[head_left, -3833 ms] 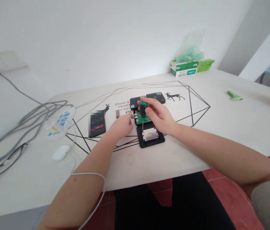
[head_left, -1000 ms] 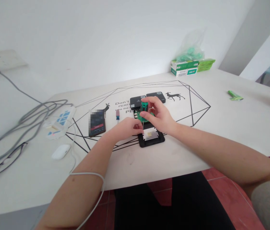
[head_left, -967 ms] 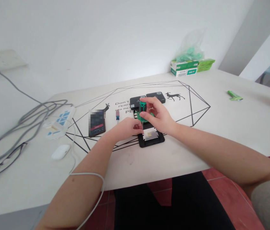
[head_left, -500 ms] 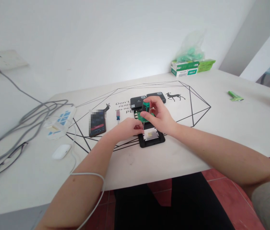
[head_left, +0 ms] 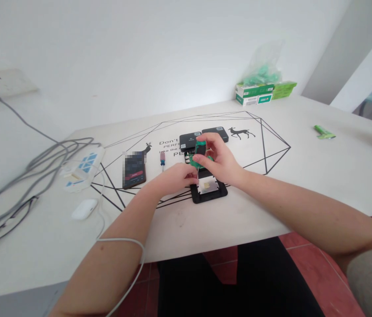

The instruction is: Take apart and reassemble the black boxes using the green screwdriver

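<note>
My right hand (head_left: 219, 158) is closed around the green-and-black handle of a screwdriver (head_left: 200, 149), which stands nearly upright with its thin shaft pointing down. Beneath it lies an opened black electronic device; a green circuit board (head_left: 193, 162) shows behind the fingers, and a silver metal plate (head_left: 208, 185) sits in the black casing (head_left: 209, 199) in front. My left hand (head_left: 179, 175) has its fingertips pinched together beside the screwdriver's shaft, over the casing's left edge. What those fingertips hold, if anything, is hidden, and so is the screwdriver's tip.
Two closed black devices (head_left: 189, 141) lie behind my hands. To the left are a small screwdriver (head_left: 162, 159), a phone (head_left: 135, 169), a white earbud case (head_left: 84, 209), a power strip (head_left: 88, 169) and glasses (head_left: 7, 222). A white cable (head_left: 119, 239) crosses my left forearm. Boxes (head_left: 254, 93) stand against the wall.
The screwdriver's handle has turned a little in my right fingers, showing more of its black side. Both hands stay in nearly the same place.
</note>
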`<state>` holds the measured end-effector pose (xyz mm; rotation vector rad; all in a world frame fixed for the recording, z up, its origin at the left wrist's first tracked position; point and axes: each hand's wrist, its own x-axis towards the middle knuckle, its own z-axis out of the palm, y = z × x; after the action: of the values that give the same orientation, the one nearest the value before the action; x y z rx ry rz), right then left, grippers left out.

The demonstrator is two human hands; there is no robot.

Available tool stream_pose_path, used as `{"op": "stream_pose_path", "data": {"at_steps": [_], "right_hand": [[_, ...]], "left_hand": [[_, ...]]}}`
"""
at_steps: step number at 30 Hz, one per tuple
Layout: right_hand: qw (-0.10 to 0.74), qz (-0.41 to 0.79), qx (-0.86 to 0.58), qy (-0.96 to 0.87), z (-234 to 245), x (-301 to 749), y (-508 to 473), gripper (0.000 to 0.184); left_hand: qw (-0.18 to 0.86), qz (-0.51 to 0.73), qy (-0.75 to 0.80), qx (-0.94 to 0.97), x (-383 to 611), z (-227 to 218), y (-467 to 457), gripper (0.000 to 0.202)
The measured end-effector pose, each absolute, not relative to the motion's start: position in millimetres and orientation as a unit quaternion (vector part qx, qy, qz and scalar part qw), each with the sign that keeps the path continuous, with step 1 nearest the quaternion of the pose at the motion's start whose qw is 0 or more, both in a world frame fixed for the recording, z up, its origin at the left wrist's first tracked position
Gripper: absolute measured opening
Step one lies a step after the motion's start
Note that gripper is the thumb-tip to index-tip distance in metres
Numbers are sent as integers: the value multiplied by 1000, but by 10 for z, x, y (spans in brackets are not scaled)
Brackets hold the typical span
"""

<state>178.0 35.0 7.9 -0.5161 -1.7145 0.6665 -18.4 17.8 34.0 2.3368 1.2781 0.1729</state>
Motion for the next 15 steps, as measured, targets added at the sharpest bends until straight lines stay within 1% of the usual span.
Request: {"op": "stream_pose_path", "data": {"at_steps": [4, 8, 15], "right_hand": [[567, 307, -207, -736, 67, 1782, 356, 38], [548, 328, -195, -745, 69, 1789, 357, 41], [559, 278, -251, -740, 104, 1776, 346, 42]], "left_hand": [[227, 58, 465, 854, -191, 326, 190, 20], [223, 55, 471, 852, -202, 322, 190, 21], [230, 59, 477, 847, -218, 329, 177, 21]]}}
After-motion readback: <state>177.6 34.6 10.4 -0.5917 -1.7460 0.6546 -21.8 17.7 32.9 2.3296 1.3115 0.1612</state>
